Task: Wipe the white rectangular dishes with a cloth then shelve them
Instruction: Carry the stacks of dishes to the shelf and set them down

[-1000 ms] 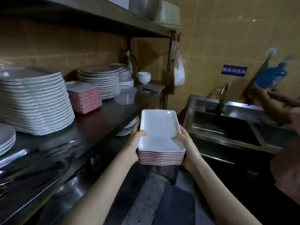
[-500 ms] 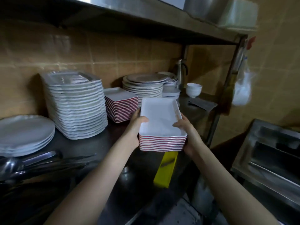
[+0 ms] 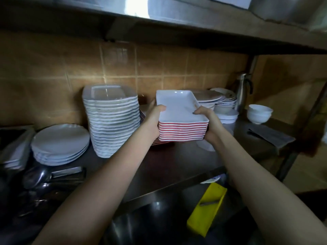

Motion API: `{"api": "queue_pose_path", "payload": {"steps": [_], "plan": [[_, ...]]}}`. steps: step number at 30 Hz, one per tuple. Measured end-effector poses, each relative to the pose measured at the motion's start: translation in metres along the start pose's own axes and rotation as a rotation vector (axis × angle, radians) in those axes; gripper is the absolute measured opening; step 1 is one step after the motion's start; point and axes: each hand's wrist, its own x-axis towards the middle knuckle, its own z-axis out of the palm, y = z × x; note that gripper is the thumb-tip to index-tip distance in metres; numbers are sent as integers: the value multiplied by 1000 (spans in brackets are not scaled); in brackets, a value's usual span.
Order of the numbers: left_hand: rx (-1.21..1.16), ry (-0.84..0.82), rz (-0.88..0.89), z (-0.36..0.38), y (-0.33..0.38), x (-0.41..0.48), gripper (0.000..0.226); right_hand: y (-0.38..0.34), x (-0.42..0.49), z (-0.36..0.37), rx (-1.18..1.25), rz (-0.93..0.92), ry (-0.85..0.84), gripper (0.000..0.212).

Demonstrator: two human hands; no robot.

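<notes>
I hold a stack of white rectangular dishes [image 3: 178,110] with red outer sides between both hands, above the steel shelf [image 3: 177,165]. My left hand [image 3: 153,119] grips its left side, thumb on the top dish's rim. My right hand [image 3: 210,124] grips the right side the same way. Just below and behind the held stack, a second stack of the same red-sided dishes [image 3: 160,142] rests on the shelf, mostly hidden by my left hand and the held stack. No cloth is in sight.
Left of the dishes stands a tall stack of white square plates [image 3: 112,121], then round white plates [image 3: 60,144]. Round plates and bowls [image 3: 219,101], a metal flask [image 3: 243,92] and small white bowls [image 3: 259,114] sit right. An upper shelf [image 3: 177,22] overhangs. A yellow bin [image 3: 207,209] lies below.
I have turned from the sink towards the shelf and carried the stack forward and up, over the red-sided stack on the shelf. Both hands keep their grip.
</notes>
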Motion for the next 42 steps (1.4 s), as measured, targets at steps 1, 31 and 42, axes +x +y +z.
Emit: {"api": "queue_pose_path", "payload": {"steps": [1,31,42], "plan": [[10,37,-1,0,3,9,57,-4,12,1,-12,38,22,28],[241,410,-122,-43,-7,140,36,14,191,-12,-167,185,16,24],[360,273,-96,-86,-47,193,101,10,160,6,-74,79,175,29]]}}
